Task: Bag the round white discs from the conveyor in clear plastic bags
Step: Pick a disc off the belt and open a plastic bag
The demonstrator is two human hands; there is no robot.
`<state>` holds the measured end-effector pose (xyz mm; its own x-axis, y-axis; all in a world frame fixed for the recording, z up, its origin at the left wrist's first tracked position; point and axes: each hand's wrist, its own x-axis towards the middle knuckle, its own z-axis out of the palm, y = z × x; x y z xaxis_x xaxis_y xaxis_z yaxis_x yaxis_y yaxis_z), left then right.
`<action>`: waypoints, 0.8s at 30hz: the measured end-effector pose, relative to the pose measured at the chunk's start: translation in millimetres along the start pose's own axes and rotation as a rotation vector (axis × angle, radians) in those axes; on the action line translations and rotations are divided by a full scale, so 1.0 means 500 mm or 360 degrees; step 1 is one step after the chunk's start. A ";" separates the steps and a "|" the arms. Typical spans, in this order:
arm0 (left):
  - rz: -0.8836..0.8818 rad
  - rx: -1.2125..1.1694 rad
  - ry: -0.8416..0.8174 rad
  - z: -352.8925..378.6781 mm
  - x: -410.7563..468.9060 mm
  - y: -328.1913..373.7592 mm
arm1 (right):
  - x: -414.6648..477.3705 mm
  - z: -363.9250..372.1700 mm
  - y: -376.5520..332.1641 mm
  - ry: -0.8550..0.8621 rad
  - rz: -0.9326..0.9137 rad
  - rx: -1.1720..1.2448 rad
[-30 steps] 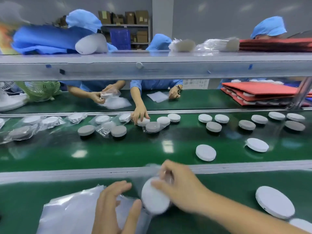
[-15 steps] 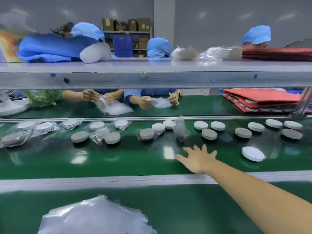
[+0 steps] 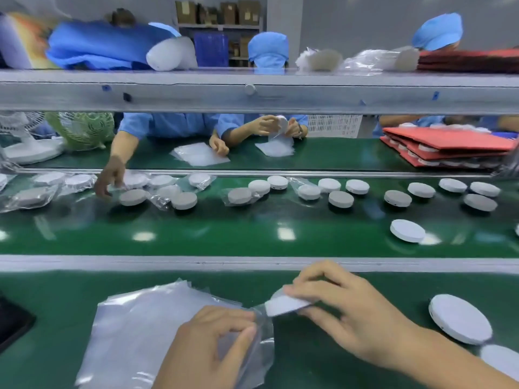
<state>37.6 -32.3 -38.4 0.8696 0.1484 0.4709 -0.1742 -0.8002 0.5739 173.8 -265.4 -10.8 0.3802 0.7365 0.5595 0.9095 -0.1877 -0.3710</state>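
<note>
My right hand (image 3: 348, 318) grips a round white disc (image 3: 283, 304) by its rim, tilted, its left edge at the mouth of a clear plastic bag (image 3: 258, 343). My left hand (image 3: 213, 349) pinches that bag's open edge, over a stack of clear bags (image 3: 140, 327) on the near green bench. Two more white discs (image 3: 460, 322) lie at the near right. On the conveyor belt (image 3: 252, 234) several bare discs (image 3: 407, 230) and bagged discs (image 3: 238, 195) sit in rows.
A metal rail (image 3: 252, 262) separates my bench from the belt. Workers in blue across the belt handle bags; one person's hand (image 3: 111, 178) reaches onto the belt at left. Red trays (image 3: 446, 147) are stacked far right. An overhead shelf (image 3: 252, 91) spans the view. A dark object (image 3: 14, 321) lies near left.
My right hand came back from the belt holding a disc, to the bags on the near bench. My left hand has come into view and pinched a bag open.
</note>
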 end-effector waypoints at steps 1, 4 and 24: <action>-0.0108 -0.0104 -0.0033 -0.003 0.004 0.012 | -0.004 0.007 -0.017 -0.0001 -0.0168 -0.0065; -0.0465 -0.0428 0.0013 -0.009 0.006 0.030 | -0.004 0.024 -0.042 0.0125 -0.0415 -0.0080; -0.0064 -0.0011 0.0354 0.041 0.036 -0.008 | 0.189 0.134 0.035 -0.0053 0.0971 0.0480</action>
<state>63.1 -38.4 -45.8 0.7529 0.3050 0.5832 -0.1454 -0.7872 0.5994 214.6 -155.7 -14.0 0.8005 0.5766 0.1633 0.4454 -0.3901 -0.8059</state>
